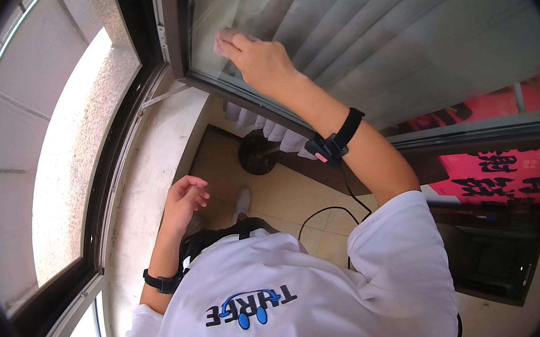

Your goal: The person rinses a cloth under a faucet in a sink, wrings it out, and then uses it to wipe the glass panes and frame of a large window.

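My right hand [266, 63] presses a crumpled pale-pink cloth [220, 45] against the glass pane [416, 54] of a swung-out window sash. The cloth is near the sash's dark frame [178, 30], and my fingers cover much of it. My left hand [185, 202] hangs with loosely curled, parted fingers beside the white windowsill [147, 152] and holds nothing. Each of my forearms wears a black strap; the right one carries a small black device [326, 149].
A metal stay arm [166, 96] joins sash and window frame [114, 145]. Below are a grey-white curtain [291, 139], a round black base [257, 155] and a black cable [328, 208]. Red paper with black writing [503, 178] and a dark cabinet [491, 254] stand to the right.
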{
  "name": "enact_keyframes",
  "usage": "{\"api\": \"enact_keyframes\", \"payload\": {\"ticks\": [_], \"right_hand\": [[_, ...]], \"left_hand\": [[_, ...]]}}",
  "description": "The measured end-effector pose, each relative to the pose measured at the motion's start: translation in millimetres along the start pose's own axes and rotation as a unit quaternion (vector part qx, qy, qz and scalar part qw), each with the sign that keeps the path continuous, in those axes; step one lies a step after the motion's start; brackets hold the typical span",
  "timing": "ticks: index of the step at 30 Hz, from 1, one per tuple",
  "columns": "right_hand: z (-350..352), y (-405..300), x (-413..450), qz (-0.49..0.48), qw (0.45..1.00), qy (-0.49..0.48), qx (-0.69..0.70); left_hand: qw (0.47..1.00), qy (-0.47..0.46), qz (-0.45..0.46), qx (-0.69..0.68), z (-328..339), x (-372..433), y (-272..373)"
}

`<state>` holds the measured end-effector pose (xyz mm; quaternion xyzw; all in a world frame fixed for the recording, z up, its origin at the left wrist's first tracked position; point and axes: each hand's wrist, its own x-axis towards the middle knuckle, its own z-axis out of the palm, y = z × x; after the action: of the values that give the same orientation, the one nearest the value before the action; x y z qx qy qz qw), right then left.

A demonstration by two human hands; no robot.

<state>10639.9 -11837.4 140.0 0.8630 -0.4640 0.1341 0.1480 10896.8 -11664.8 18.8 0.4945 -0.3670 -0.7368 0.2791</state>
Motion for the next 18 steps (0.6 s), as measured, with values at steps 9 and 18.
{"api": "enact_keyframes", "payload": {"ticks": [9,18], "right_hand": [[158.5,-19.3,-88.0,0.106,0.981,-0.064,0.149],[87.8,-30.1,-90.6,0.352,0.717,-0.091,0.595]], "left_hand": [[0.990,0.143,-0.017,-0.009,-28.0,-62.6,-12.8],[0.991,0.133,0.008,-0.003,-24.5,-64.2,-3.3]]}}
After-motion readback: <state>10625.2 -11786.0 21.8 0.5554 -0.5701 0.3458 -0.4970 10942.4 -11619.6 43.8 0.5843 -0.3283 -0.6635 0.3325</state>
